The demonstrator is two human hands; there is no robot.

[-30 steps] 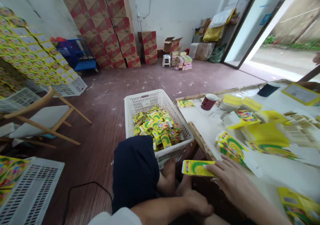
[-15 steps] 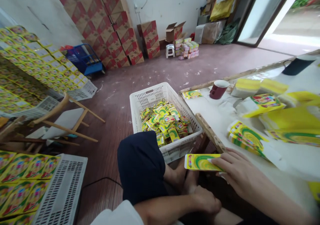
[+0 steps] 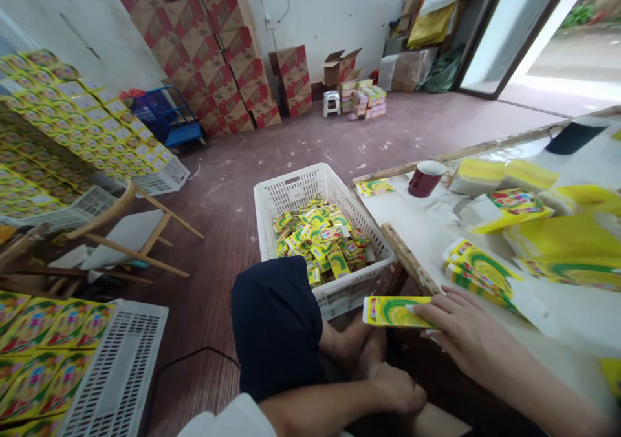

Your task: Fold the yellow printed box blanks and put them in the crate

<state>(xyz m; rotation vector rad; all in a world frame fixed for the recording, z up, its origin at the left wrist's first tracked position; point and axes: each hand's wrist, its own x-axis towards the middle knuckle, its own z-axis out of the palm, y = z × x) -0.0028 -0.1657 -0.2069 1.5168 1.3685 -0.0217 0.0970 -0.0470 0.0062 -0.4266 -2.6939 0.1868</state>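
Observation:
My right hand (image 3: pixel 458 317) grips a narrow yellow-and-green printed carton (image 3: pixel 395 311) by its right end, thumb below and fingers on top. The carton lies nearly level above my lap, by the table's edge, with a white end at its left. Lower down, my left hand (image 3: pixel 400 388) is closed beside my bare leg; its fingertips are hidden, so I cannot see what it holds, if anything. In front of my knee stands a white plastic crate (image 3: pixel 320 172) with many small yellow packs (image 3: pixel 323 233) in it. Flat printed cartons (image 3: pixel 480 272) lie on the table right of my right hand.
The white table (image 3: pixel 557 333) has a raised wooden edge and holds a dark red mug (image 3: pixel 425 180) and stacked yellow cartons (image 3: pixel 565 236). On the left are a wooden chair (image 3: pixel 129 230) and a crate of yellow boxes (image 3: pixel 116 366). Cardboard boxes (image 3: pixel 218 55) line the wall.
The view has shifted slightly. The carton in my right hand has tilted a little, showing more of its lower side. My left hand stays closed by my leg.

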